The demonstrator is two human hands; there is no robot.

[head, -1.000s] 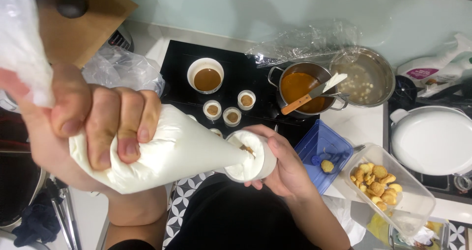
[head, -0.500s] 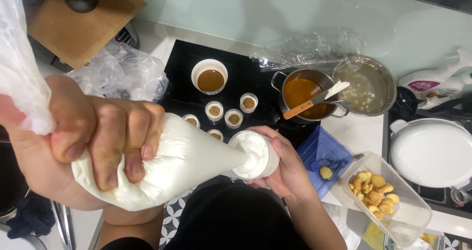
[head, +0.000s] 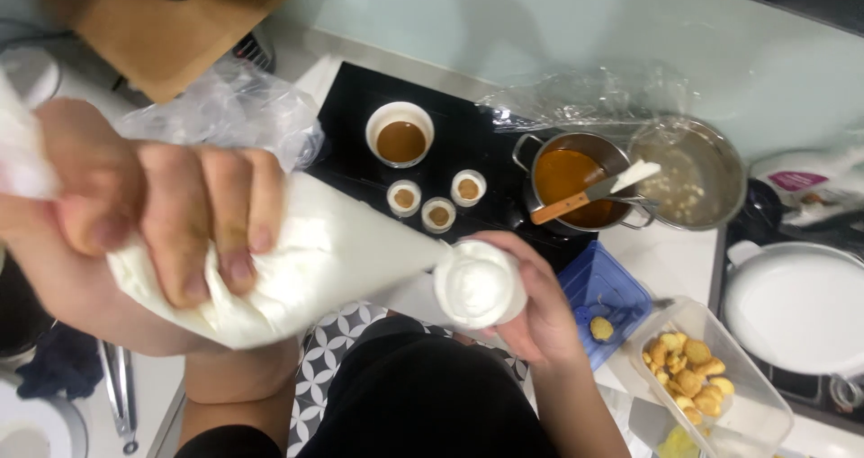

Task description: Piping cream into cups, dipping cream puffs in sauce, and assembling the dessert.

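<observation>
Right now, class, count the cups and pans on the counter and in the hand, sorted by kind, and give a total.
Small filled cups on the black mat: 3
Larger cup of brown sauce: 1
Cup of white cream held in the right hand: 1
Metal pans: 2
Total: 7

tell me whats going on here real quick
A person is squeezing a white piping bag with the left hand, its tip at a small cup held in the right hand. The cup is topped with white cream. On the black tray behind sit three small filled cups and a larger ramekin of brown filling. A pot of orange-brown sauce with a spatula stands to the right, near a tub of biscuits.
</observation>
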